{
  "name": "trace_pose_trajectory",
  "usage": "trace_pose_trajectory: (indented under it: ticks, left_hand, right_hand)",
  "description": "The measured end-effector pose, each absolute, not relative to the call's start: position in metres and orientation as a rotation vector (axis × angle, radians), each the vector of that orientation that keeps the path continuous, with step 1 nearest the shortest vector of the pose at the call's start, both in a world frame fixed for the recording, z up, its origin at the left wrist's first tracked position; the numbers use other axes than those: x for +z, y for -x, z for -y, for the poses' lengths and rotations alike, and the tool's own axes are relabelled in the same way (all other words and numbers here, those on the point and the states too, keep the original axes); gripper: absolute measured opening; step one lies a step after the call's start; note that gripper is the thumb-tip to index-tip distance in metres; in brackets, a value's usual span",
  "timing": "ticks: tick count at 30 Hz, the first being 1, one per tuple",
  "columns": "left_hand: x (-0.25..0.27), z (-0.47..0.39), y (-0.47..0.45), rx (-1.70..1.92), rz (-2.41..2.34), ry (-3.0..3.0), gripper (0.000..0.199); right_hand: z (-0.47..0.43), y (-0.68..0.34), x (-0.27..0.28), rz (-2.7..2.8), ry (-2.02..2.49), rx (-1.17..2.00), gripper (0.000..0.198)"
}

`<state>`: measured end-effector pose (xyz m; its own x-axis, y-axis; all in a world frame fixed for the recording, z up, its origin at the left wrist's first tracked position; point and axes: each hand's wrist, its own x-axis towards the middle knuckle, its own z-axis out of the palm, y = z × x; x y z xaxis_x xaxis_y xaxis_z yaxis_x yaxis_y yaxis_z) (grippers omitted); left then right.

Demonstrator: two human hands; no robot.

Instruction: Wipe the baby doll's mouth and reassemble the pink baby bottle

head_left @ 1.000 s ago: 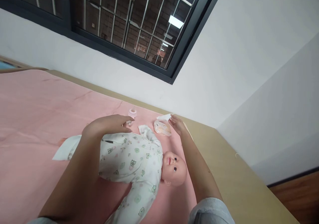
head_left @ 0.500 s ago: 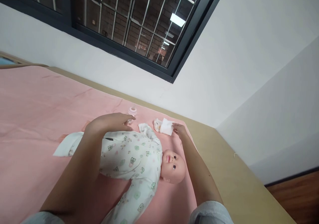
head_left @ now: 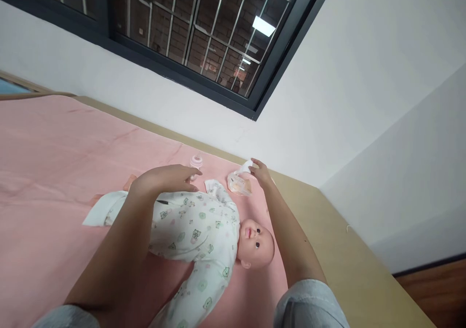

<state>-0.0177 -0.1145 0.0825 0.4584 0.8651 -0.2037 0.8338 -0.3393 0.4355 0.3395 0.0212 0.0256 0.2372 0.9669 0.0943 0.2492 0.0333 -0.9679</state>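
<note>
A baby doll [head_left: 196, 226] in a white patterned outfit lies face up, its bald head [head_left: 257, 244] to the right. My left hand [head_left: 173, 178] hovers over the far side of its body, thumb and fingers apart with nothing between them. Just behind those fingertips stands a small baby bottle [head_left: 196, 162] with a pale pink collar, partly covered by the hand. My right hand [head_left: 260, 172] pinches a white tissue-like piece [head_left: 246, 166] by its right end. Beneath that piece sits a crumpled clear plastic bag [head_left: 238, 184] with something pale inside that I cannot make out.
A pink sheet [head_left: 54, 148] lies under everything on a tan wooden surface [head_left: 327, 250], which shows along the back and right. Behind rises a white wall [head_left: 163, 109] with a dark-framed, barred window [head_left: 257, 99]. Brown wood [head_left: 437, 289] shows at the lower right.
My right hand has moved up and back with the white piece, tilting it and uncovering the plastic bag. My left hand stays nearly in place. The view has shifted slightly.
</note>
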Motion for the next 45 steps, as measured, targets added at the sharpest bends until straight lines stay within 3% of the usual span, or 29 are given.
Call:
trace_pose_trajectory:
  ticks: [6, 12, 21, 27, 32, 39, 45]
  left_hand:
    - [0.082, 0.115, 0.018, 0.09, -1.407, -2.231, 0.071]
    - [0.078, 0.112, 0.019, 0.1, -1.419, -2.218, 0.074]
    - [0.079, 0.111, 0.02, 0.08, -1.419, -2.201, 0.077]
    - [0.08, 0.112, 0.027, 0.093, -1.431, -2.164, 0.075]
    - [0.071, 0.104, 0.039, 0.274, -1.457, -2.197, 0.073]
    - [0.061, 0.086, 0.024, 0.682, -1.696, -2.211, 0.067]
    - [0.021, 0.045, 0.021, 0.835, -1.695, -2.003, 0.091]
  right_hand:
    - [-0.025, -0.328, 0.029, 1.22, 1.451, 0.962, 0.062]
    - [0.003, -0.351, 0.009, 1.141, 1.609, 1.087, 0.041]
    - [0.025, -0.377, 0.013, 1.126, 1.739, 1.044, 0.036]
    - [0.041, -0.389, 0.01, 1.118, 1.686, 0.973, 0.022]
    - [0.06, -0.406, -0.003, 1.074, 1.576, 0.768, 0.016]
    - [0.097, -0.429, -0.038, 0.975, 1.619, 0.153, 0.038]
    - [0.118, -0.428, -0.078, 0.96, 1.853, -0.116, 0.045]
